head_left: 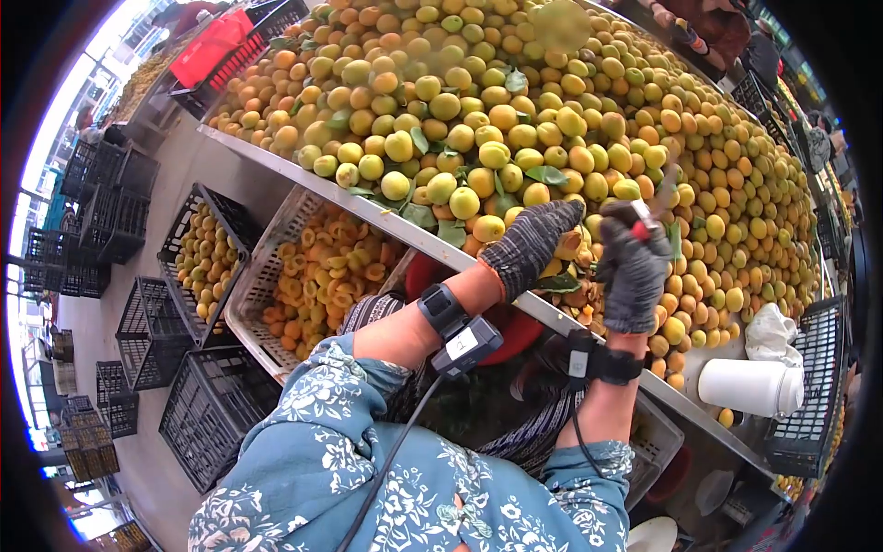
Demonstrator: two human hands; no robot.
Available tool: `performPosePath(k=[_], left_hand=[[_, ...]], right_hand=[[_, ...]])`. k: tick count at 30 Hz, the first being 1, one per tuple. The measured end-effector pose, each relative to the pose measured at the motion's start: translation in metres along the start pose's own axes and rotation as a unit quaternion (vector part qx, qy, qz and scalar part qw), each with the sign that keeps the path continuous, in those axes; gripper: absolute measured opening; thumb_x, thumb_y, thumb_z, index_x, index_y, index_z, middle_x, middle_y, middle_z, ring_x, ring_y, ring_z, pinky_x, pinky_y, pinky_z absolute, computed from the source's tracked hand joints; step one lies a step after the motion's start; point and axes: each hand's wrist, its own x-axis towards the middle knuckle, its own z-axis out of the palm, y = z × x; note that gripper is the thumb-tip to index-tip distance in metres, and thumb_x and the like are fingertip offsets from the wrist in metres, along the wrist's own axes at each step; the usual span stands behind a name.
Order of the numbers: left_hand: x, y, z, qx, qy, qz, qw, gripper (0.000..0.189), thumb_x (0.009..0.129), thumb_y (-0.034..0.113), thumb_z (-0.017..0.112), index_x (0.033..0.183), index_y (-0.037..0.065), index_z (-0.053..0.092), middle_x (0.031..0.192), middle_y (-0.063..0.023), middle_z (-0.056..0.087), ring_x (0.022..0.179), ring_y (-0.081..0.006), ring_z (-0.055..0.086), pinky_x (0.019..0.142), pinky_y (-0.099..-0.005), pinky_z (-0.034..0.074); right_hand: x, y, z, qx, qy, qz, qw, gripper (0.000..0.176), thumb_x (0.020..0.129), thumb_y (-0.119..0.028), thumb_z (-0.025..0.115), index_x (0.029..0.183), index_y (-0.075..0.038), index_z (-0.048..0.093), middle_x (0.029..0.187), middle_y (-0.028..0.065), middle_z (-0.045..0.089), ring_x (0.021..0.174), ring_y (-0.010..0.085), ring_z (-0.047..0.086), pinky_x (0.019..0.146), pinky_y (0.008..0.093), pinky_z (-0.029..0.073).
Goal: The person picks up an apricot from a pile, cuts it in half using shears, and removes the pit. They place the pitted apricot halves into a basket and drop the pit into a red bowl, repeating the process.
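Note:
My left hand, in a dark grey knit glove, is closed over the near edge of a big heap of apricots. What its fingers hold, if anything, is hidden; orange fruit lies right by the fingertips. My right hand, gloved alike, grips a small knife with a red and white handle. The knife's thin blade points up and away over the fruit and is blurred. Green leaves and some split fruit lie between and around the hands.
A metal table rim runs diagonally before me. Below left, a pale crate holds halved apricots; a black crate beside it holds whole ones. A white jar lies at the right near a black crate. Another person's hand shows at the far side.

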Motion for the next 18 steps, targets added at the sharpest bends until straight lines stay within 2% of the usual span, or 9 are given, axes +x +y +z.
performPosePath(k=[2,4,6,8,10,11,16,17,18], left_hand=[[0.002,-0.01,0.002,0.075,0.052,0.075,0.993,0.035,0.088,0.006,0.053,0.122,-0.001,0.054,0.112,-0.0222,0.062,0.104,-0.0335,0.06,0.092,-0.0372,0.047],[0.007,0.003,-0.01,0.079,0.01,-0.004,0.997,0.035,0.083,0.005,0.057,0.117,0.0,0.056,0.109,-0.023,0.062,0.103,-0.0381,0.059,0.088,-0.0404,0.048],[0.005,-0.007,-0.005,0.092,0.1,0.04,0.99,0.034,0.077,0.006,0.065,0.11,0.001,0.058,0.101,-0.0219,0.062,0.099,-0.038,0.06,0.084,-0.0411,0.049],[0.006,-0.003,-0.011,0.094,0.022,-0.041,0.995,0.037,0.07,0.007,0.071,0.105,0.002,0.058,0.098,-0.0209,0.062,0.096,-0.0375,0.06,0.083,-0.0412,0.049],[0.003,-0.007,-0.009,0.116,0.039,-0.02,0.992,0.038,0.067,0.008,0.074,0.102,0.003,0.059,0.094,-0.0204,0.061,0.093,-0.0372,0.06,0.082,-0.0415,0.049],[0.002,-0.014,-0.004,0.127,0.051,0.011,0.991,0.038,0.068,0.009,0.073,0.102,0.003,0.059,0.095,-0.02,0.061,0.094,-0.037,0.06,0.082,-0.0412,0.049],[-0.01,-0.018,0.015,0.145,0.126,0.025,0.981,0.029,0.076,0.01,0.066,0.103,0.004,0.06,0.102,-0.0188,0.061,0.1,-0.0366,0.057,0.086,-0.0408,0.047],[-0.008,-0.012,0.014,0.048,0.079,-0.103,0.99,0.031,0.078,0.01,0.065,0.108,0.003,0.058,0.103,-0.0203,0.06,0.101,-0.0376,0.057,0.087,-0.0408,0.047],[-0.017,0.0,0.007,0.106,0.089,-0.066,0.988,0.04,0.079,0.01,0.064,0.117,0.0,0.054,0.108,-0.0225,0.059,0.105,-0.0384,0.057,0.091,-0.0395,0.046]], right_hand=[[-0.008,0.006,0.014,-0.037,-0.066,-0.028,0.997,0.028,0.078,0.003,0.068,0.106,-0.001,0.065,0.09,-0.0013,0.064,0.081,0.0091,0.058,0.073,0.0237,0.05],[-0.01,0.007,0.019,-0.053,-0.083,-0.028,0.995,0.026,0.081,-0.002,0.069,0.106,-0.003,0.066,0.091,-0.0001,0.065,0.081,0.0054,0.058,0.073,0.0213,0.049],[-0.011,0.015,0.021,-0.209,-0.067,-0.082,0.972,0.026,0.081,-0.003,0.069,0.106,-0.001,0.065,0.09,0.001,0.066,0.079,0.0059,0.059,0.071,0.0223,0.05],[-0.014,0.016,0.023,-0.245,-0.071,-0.098,0.962,0.026,0.081,-0.005,0.07,0.106,-0.001,0.065,0.088,0.0042,0.067,0.078,0.01,0.061,0.072,0.0252,0.051],[-0.02,0.006,0.028,-0.357,-0.081,-0.197,0.91,0.025,0.081,-0.007,0.069,0.105,-0.002,0.065,0.085,0.0079,0.068,0.075,0.0168,0.065,0.072,0.0289,0.051],[-0.021,0.012,0.027,-0.381,-0.047,-0.231,0.894,0.025,0.081,-0.008,0.069,0.104,-0.001,0.064,0.084,0.0118,0.067,0.076,0.023,0.066,0.072,0.0321,0.052],[-0.025,0.034,0.04,-0.422,0.063,-0.329,0.843,0.023,0.082,-0.009,0.069,0.103,-0.001,0.065,0.082,0.0112,0.067,0.075,0.0223,0.066,0.069,0.033,0.052],[-0.025,0.038,0.043,-0.419,0.096,-0.352,0.831,0.02,0.083,-0.01,0.069,0.101,-0.002,0.066,0.08,0.0098,0.067,0.073,0.0211,0.066,0.068,0.0325,0.052],[-0.026,0.043,0.046,-0.417,0.127,-0.373,0.819,0.018,0.084,-0.01,0.069,0.1,-0.002,0.066,0.079,0.0084,0.066,0.072,0.0199,0.065,0.066,0.032,0.051]])
